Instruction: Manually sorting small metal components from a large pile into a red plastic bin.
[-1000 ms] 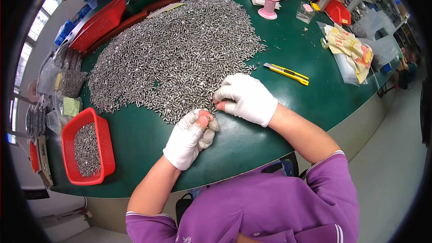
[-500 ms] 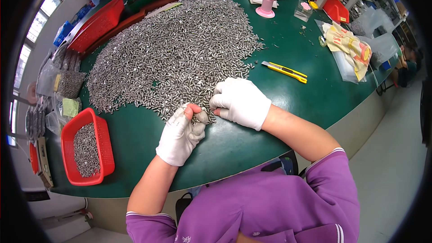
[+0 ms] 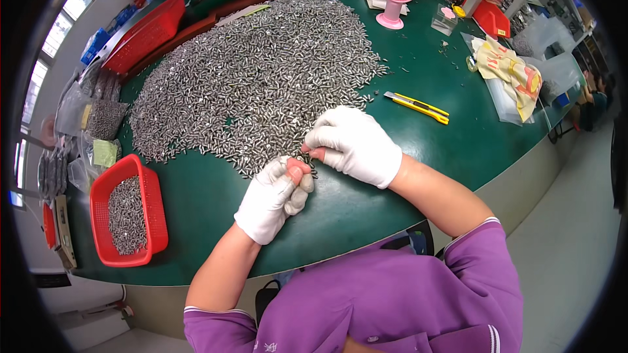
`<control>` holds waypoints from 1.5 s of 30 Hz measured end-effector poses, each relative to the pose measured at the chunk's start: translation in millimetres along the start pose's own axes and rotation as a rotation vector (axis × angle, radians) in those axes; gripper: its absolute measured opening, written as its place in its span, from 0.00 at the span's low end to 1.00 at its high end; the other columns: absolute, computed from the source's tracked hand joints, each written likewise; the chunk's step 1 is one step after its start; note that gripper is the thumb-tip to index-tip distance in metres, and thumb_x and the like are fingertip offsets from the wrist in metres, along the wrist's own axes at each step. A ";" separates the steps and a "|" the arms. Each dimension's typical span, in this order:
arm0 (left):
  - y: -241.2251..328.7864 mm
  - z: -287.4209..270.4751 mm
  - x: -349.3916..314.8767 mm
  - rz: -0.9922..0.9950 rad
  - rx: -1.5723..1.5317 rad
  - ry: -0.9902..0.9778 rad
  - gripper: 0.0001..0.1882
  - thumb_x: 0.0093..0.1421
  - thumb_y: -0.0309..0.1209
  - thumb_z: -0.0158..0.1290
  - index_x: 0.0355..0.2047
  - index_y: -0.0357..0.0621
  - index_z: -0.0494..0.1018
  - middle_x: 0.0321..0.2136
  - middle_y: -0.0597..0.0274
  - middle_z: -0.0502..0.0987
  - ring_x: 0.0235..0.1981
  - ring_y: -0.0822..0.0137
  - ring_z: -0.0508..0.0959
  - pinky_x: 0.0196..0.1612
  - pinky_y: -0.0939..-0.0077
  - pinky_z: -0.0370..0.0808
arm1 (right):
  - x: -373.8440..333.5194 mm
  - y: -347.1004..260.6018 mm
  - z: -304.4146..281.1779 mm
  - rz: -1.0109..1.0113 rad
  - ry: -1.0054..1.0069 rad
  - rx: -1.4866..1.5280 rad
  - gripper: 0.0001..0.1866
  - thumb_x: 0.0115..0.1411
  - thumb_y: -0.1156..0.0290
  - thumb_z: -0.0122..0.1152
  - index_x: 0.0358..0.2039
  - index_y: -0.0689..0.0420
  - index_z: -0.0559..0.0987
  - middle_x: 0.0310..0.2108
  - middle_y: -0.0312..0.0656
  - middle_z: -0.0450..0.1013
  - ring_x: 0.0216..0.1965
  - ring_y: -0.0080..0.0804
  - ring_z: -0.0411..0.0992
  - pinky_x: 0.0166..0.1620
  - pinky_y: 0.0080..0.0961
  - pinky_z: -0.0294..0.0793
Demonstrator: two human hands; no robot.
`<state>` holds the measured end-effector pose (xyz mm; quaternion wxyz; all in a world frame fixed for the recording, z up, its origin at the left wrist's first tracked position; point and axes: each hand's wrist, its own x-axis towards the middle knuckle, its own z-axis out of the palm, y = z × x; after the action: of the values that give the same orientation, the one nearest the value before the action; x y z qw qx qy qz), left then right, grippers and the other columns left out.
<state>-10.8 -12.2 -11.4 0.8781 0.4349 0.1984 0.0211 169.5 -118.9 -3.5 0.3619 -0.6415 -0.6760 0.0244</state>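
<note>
A broad heap of small silvery metal pins (image 3: 255, 78), perhaps screws, covers much of the green table. At its near edge my left hand (image 3: 275, 196), in a white glove with bare thumb and fingertip, is closed in a pinch. What lies between those fingertips is too small to make out. Close by on the right, my right hand (image 3: 356, 145), gloved the same way, has its bare thumb and forefinger pinched together over the heap's edge. Any part in that pinch is hidden. Both hands nearly meet at the fingertips.
A red basket (image 3: 157, 222) with more metal pins inside stands at left. Right of the heap lies a yellow utility knife (image 3: 418, 107); behind it are a pink fan (image 3: 394, 0) and a yellow cloth (image 3: 507, 72). Bagged parts (image 3: 104, 117) sit at the left edge.
My left hand has shifted slightly right, its thumb now pressed against its fingertip. The right fingertips have lifted a little and drawn together. The whole view has moved slightly.
</note>
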 end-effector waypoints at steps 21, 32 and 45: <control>-5.7 -3.2 2.6 0.054 -0.086 0.019 0.11 0.61 0.33 0.53 0.43 0.45 0.69 0.32 0.64 0.74 0.23 0.80 0.65 0.26 0.87 0.61 | -1.9 1.8 1.3 0.114 -0.084 0.274 0.06 0.51 0.69 0.62 0.29 0.56 0.77 0.30 0.41 0.71 0.36 0.38 0.71 0.39 0.31 0.71; -3.7 0.2 2.3 0.060 0.046 0.101 0.07 0.63 0.35 0.51 0.35 0.46 0.70 0.25 0.68 0.74 0.18 0.81 0.64 0.21 0.88 0.58 | -3.1 -5.5 -6.8 0.074 -0.028 0.208 0.08 0.49 0.69 0.64 0.32 0.54 0.80 0.30 0.39 0.73 0.34 0.37 0.72 0.38 0.31 0.72; 0.8 -19.4 7.5 0.169 -0.127 0.050 0.10 0.64 0.39 0.47 0.36 0.45 0.68 0.27 0.62 0.71 0.19 0.75 0.63 0.21 0.83 0.59 | -56.8 -45.4 -8.2 -0.115 -0.390 -0.036 0.06 0.51 0.66 0.61 0.31 0.48 0.78 0.28 0.35 0.72 0.30 0.38 0.71 0.29 0.35 0.70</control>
<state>-11.0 4.5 -23.8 0.8938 0.3928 0.1812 0.1183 130.3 -180.7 -0.9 0.2133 -0.5912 -0.7692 0.1152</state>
